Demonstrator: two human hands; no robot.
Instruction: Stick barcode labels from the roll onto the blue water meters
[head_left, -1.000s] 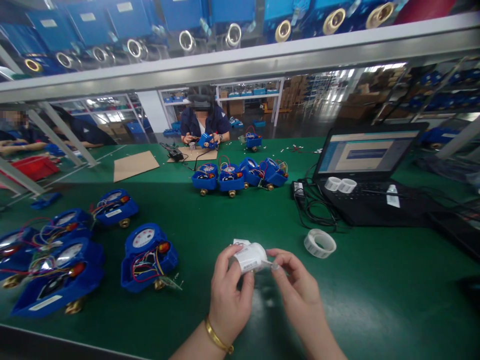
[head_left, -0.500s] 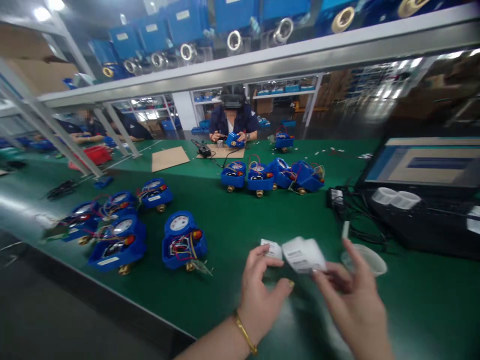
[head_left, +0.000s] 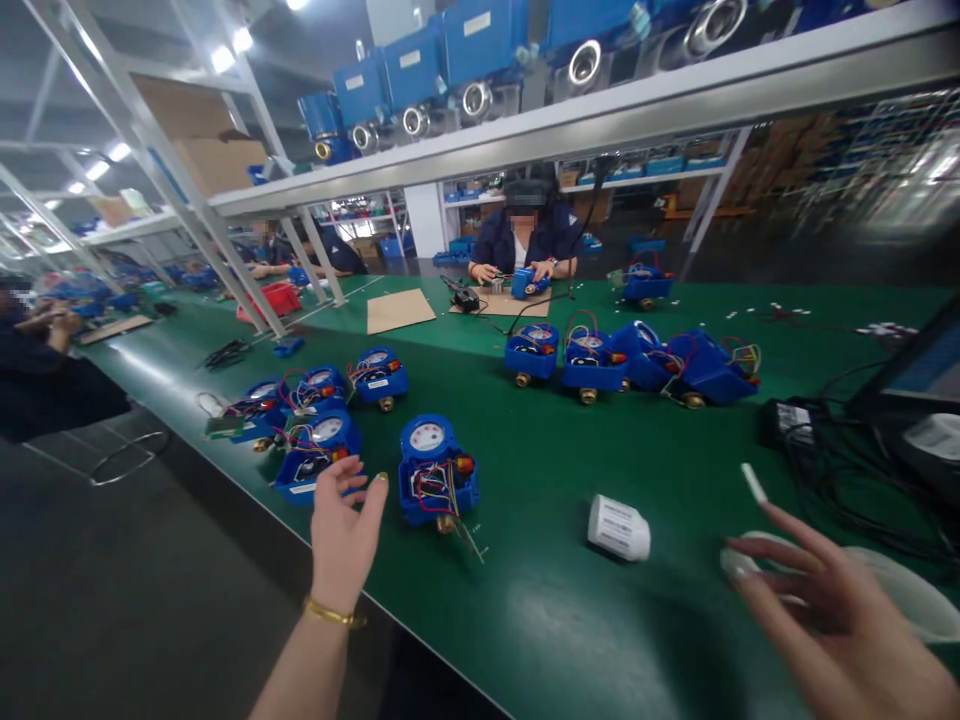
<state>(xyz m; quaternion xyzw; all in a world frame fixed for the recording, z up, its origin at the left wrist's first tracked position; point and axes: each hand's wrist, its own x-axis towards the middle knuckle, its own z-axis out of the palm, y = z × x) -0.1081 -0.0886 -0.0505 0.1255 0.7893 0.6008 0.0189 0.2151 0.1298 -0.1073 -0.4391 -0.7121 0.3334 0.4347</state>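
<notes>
Cylinder (head_left: 619,527) lies on mat between left hand (head_left: 343,530); right hand (head_left: 832,610).

Left hand (head_left: 343,530) is up with the palm open and fingers (head_left: 360,470) spread, holding nothing, gold bangle on the wrist. Right hand (head_left: 832,625) is also open, fingers stretched out loosely.

The white cylinder (head_left: 618,527) lies on its side on the green bench (head_left: 570,620), a printed label around its body, touched by neither hand. The blue meter (head_left: 437,478) stands just left of it, round white dial facing up, red and yellow wires bunched in its open front, a brass fitting at its base. A small white sticker (head_left: 753,483) clings to a fingertip.
</notes>
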